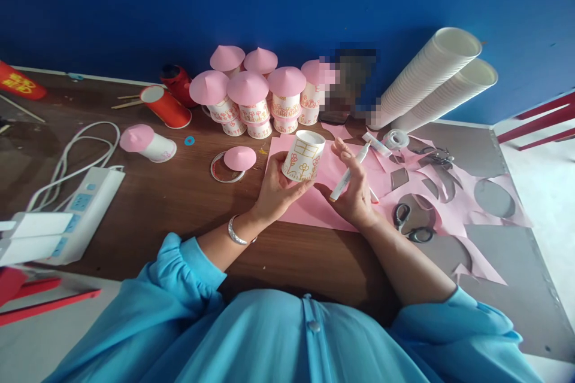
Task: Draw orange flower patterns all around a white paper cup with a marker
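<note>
My left hand (275, 190) is closed round a white paper cup (303, 155) with orange drawings of a house and flowers, held upside down and tilted just above a pink paper sheet (309, 206). My right hand (353, 188) holds a white marker pen (349, 172) loosely in its palm, fingers partly stretched, a short way right of the cup. A silver bracelet (236, 232) sits on my left wrist.
Several decorated cups with pink cone lids (248, 96) stand at the back. A loose pink cone (239, 158) lies on a ring left of the cup. Two long cup stacks (431, 81) lean at right. Scissors (408, 222), tape roll (396, 139), pink offcuts, power strip (85, 203), red cups (166, 106).
</note>
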A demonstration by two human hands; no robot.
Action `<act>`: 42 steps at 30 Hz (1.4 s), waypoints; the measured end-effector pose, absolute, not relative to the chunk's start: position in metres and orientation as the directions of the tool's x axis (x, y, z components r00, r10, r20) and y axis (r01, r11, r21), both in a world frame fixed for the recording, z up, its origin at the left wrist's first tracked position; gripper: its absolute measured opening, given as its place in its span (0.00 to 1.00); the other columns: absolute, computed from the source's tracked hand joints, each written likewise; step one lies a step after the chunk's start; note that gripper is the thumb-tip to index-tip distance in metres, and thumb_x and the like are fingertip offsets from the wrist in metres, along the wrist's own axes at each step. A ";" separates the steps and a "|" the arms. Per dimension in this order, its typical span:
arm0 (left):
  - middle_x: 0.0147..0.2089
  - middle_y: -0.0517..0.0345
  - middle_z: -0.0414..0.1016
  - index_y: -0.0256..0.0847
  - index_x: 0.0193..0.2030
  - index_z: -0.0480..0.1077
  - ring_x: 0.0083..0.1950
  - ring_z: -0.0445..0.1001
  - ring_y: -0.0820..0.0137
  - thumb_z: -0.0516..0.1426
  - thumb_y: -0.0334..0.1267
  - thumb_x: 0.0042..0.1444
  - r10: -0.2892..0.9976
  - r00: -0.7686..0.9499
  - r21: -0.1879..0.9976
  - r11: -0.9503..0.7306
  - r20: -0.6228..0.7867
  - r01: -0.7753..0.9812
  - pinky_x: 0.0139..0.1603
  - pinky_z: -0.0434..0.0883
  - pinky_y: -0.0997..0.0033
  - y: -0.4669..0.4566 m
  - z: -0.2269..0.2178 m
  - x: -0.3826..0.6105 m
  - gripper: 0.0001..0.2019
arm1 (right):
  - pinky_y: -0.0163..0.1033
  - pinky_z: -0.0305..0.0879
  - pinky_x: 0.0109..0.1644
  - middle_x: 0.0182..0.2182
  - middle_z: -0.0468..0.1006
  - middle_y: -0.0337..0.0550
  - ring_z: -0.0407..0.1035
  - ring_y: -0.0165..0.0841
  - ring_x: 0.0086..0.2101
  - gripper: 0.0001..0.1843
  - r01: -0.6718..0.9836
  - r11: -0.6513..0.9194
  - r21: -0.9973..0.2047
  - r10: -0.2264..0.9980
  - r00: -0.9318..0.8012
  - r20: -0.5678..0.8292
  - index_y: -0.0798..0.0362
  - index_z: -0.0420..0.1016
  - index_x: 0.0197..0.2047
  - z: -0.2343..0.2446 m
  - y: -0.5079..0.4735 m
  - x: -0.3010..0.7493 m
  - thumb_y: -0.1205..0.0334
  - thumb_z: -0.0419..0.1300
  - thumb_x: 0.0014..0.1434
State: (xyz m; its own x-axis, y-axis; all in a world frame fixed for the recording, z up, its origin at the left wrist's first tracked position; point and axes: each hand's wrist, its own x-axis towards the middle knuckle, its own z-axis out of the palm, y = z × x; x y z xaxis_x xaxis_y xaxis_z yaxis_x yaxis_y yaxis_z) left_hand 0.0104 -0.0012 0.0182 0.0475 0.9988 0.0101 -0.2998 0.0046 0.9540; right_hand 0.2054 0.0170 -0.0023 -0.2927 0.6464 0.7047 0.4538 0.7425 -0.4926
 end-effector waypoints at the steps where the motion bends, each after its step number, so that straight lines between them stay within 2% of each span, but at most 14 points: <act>1: 0.52 0.56 0.73 0.46 0.53 0.63 0.54 0.76 0.62 0.73 0.44 0.50 0.999 0.032 0.955 -0.008 0.018 -0.295 0.62 0.73 0.51 0.000 0.017 0.011 0.30 | 0.70 0.74 0.66 0.73 0.65 0.57 0.63 0.53 0.71 0.50 0.460 0.739 -0.492 0.650 -0.295 0.701 0.42 0.48 0.76 -0.002 0.016 0.206 0.56 0.73 0.62; 5: 0.52 0.58 0.71 0.48 0.53 0.62 0.52 0.76 0.65 0.74 0.43 0.48 0.997 -0.037 0.968 -0.081 0.075 -0.239 0.60 0.73 0.56 0.004 0.010 0.010 0.32 | 0.66 0.77 0.64 0.70 0.69 0.57 0.69 0.51 0.67 0.42 0.475 0.728 -0.495 0.666 -0.317 0.675 0.44 0.54 0.74 0.000 0.014 0.207 0.58 0.70 0.64; 9: 0.54 0.54 0.71 0.47 0.57 0.62 0.53 0.74 0.63 0.74 0.45 0.50 0.995 -0.045 0.988 -0.099 0.094 -0.116 0.60 0.72 0.54 0.005 0.006 0.007 0.33 | 0.66 0.77 0.64 0.68 0.72 0.57 0.71 0.51 0.65 0.38 0.477 0.704 -0.526 0.694 -0.306 0.652 0.45 0.58 0.72 0.000 0.012 0.208 0.60 0.69 0.65; 12: 0.56 0.50 0.71 0.44 0.59 0.63 0.56 0.73 0.60 0.74 0.46 0.50 0.989 -0.070 0.991 -0.130 0.129 -0.006 0.62 0.70 0.53 0.004 0.004 0.005 0.35 | 0.65 0.78 0.61 0.67 0.72 0.58 0.73 0.52 0.63 0.38 0.436 0.669 -0.602 0.735 -0.269 0.622 0.45 0.58 0.71 -0.002 0.010 0.205 0.60 0.70 0.64; 15: 0.56 0.49 0.71 0.43 0.60 0.64 0.57 0.73 0.58 0.73 0.49 0.50 0.980 -0.073 0.980 -0.180 0.187 0.090 0.62 0.70 0.52 0.005 -0.002 0.003 0.35 | 0.63 0.80 0.57 0.69 0.68 0.58 0.76 0.49 0.60 0.39 0.336 0.592 -0.733 0.806 -0.216 0.551 0.42 0.56 0.71 -0.003 0.007 0.200 0.56 0.71 0.64; 18: 0.55 0.49 0.71 0.43 0.59 0.64 0.57 0.73 0.56 0.73 0.53 0.49 0.957 -0.087 0.941 -0.250 0.276 0.228 0.60 0.71 0.52 0.006 -0.011 0.002 0.36 | 0.60 0.80 0.59 0.72 0.64 0.56 0.76 0.47 0.60 0.38 0.230 0.495 -0.838 0.867 -0.185 0.462 0.38 0.55 0.71 -0.001 0.004 0.194 0.51 0.69 0.65; 21: 0.55 0.49 0.71 0.43 0.59 0.64 0.57 0.74 0.56 0.71 0.58 0.51 0.932 -0.075 0.896 -0.317 0.356 0.312 0.57 0.73 0.52 0.007 -0.016 0.002 0.36 | 0.59 0.81 0.57 0.72 0.63 0.53 0.77 0.46 0.59 0.37 0.165 0.425 -0.890 0.901 -0.173 0.398 0.35 0.56 0.69 0.001 0.001 0.190 0.47 0.69 0.64; 29: 0.56 0.47 0.71 0.42 0.62 0.62 0.57 0.74 0.56 0.69 0.59 0.53 0.875 -0.026 0.793 -0.425 0.483 0.436 0.57 0.75 0.52 0.005 -0.011 0.003 0.37 | 0.61 0.79 0.59 0.72 0.63 0.51 0.76 0.46 0.59 0.37 0.084 0.404 -0.911 0.906 -0.172 0.386 0.33 0.58 0.68 0.000 -0.001 0.187 0.48 0.72 0.62; 34: 0.60 0.43 0.70 0.43 0.66 0.58 0.62 0.72 0.54 0.70 0.53 0.54 0.793 0.058 0.651 -0.537 0.606 0.537 0.64 0.72 0.48 0.002 -0.009 0.004 0.40 | 0.61 0.77 0.63 0.72 0.64 0.51 0.73 0.46 0.63 0.34 -0.003 0.353 -0.936 0.925 -0.151 0.350 0.35 0.58 0.67 0.002 0.001 0.188 0.41 0.67 0.64; 39: 0.62 0.41 0.68 0.42 0.69 0.55 0.64 0.70 0.52 0.70 0.45 0.55 0.781 0.136 0.584 -0.558 0.609 0.589 0.67 0.71 0.45 0.000 -0.009 0.005 0.40 | 0.63 0.70 0.69 0.69 0.70 0.50 0.65 0.47 0.70 0.34 -0.027 0.384 -0.923 0.914 -0.126 0.385 0.37 0.60 0.66 0.010 0.004 0.190 0.40 0.68 0.63; 42: 0.61 0.41 0.67 0.41 0.69 0.55 0.65 0.70 0.52 0.70 0.39 0.54 0.785 0.172 0.577 -0.567 0.596 0.588 0.67 0.72 0.45 -0.002 -0.008 0.006 0.40 | 0.63 0.69 0.70 0.66 0.73 0.49 0.68 0.47 0.68 0.33 -0.032 0.391 -0.920 0.914 -0.106 0.392 0.37 0.61 0.65 0.013 0.004 0.191 0.42 0.69 0.63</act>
State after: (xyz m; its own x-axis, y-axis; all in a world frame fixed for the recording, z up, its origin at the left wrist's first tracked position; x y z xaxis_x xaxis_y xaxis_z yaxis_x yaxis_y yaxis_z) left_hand 0.0063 -0.0016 -0.0077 0.1721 0.7845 0.5957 0.5878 -0.5671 0.5770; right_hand 0.1911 0.0045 0.0127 -0.1058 0.9140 0.3917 -0.0324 0.3905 -0.9200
